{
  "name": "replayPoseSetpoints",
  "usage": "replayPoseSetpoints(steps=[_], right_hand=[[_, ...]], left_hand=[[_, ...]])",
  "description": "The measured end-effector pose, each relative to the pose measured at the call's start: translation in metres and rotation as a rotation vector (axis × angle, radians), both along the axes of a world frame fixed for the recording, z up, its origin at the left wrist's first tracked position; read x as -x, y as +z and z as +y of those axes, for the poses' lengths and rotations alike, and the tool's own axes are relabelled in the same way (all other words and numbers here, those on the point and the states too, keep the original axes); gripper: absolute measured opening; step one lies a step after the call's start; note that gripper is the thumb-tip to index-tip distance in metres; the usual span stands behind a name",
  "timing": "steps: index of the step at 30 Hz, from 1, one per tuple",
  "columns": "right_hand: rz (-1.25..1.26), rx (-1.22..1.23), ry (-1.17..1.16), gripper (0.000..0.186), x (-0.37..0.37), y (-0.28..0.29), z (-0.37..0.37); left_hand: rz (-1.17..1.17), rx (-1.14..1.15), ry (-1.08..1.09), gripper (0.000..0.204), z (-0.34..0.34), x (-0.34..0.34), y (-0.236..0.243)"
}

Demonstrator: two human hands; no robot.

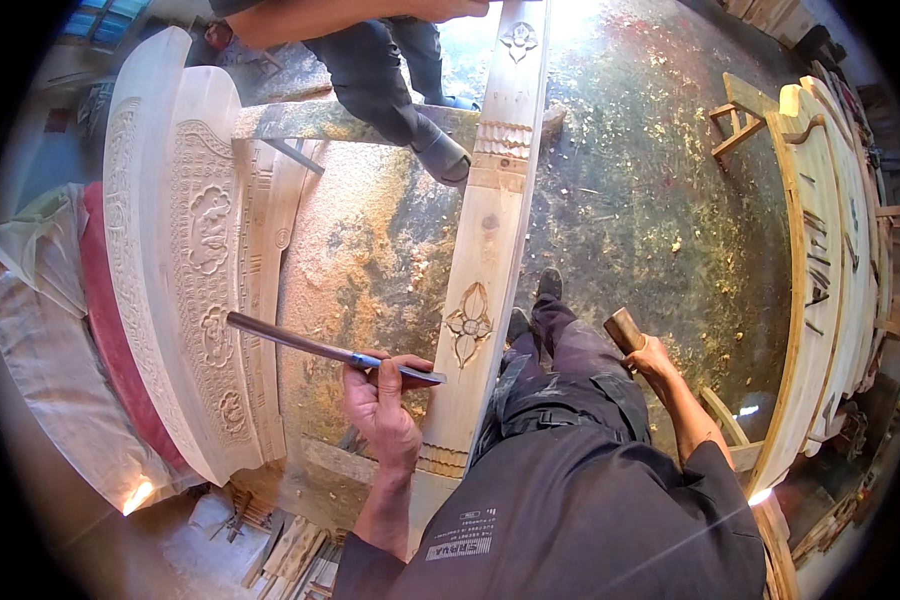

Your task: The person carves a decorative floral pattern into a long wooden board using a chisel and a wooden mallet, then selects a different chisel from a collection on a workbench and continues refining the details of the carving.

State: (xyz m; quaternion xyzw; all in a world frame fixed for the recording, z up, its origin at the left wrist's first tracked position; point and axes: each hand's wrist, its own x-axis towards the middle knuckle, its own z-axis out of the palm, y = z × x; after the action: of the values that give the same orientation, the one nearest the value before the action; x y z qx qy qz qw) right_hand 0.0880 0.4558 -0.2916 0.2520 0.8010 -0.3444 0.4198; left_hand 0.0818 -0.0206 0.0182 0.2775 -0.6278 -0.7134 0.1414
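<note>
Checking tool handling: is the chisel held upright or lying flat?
Lying nearly flat: the chisel runs sideways from the left hand toward the carved panel.

A small white printed label (pixel 462 537) sits on the person's dark jacket near the lower edge, a rectangular patch with a striped block beneath smaller marks. No packages, signs or screens can be made out.
</note>
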Motion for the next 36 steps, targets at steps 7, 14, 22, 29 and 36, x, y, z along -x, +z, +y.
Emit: replayPoseSetpoints(steps=[7,14,22,29,36], right_hand=[[0.050,-0.090,0.129,0.059,0.012,0.005,-0.013],[0.056,-0.054,0.074,0.054,0.017,-0.015,-0.001],[0.017,-0.001,-0.014,0.056,0.010,-0.013,0.020],[-0.007,-0.064,-0.012,0.055,-0.015,0.004,0.051],[0.018,-0.091,-0.106,0.043,-0.057,0.023,0.061]], left_hand=[[-0.009,0.042,0.004,0.019,0.003,-0.008,0.005],[-0.079,0.049,0.007,0.018,0.010,-0.018,0.010],[-0.044,0.004,0.069,0.017,0.028,-0.020,0.011],[-0.033,-0.049,-0.007,0.019,0.018,-0.043,0.009],[-0.016,-0.088,-0.168,0.017,-0.001,-0.059,0.006]])
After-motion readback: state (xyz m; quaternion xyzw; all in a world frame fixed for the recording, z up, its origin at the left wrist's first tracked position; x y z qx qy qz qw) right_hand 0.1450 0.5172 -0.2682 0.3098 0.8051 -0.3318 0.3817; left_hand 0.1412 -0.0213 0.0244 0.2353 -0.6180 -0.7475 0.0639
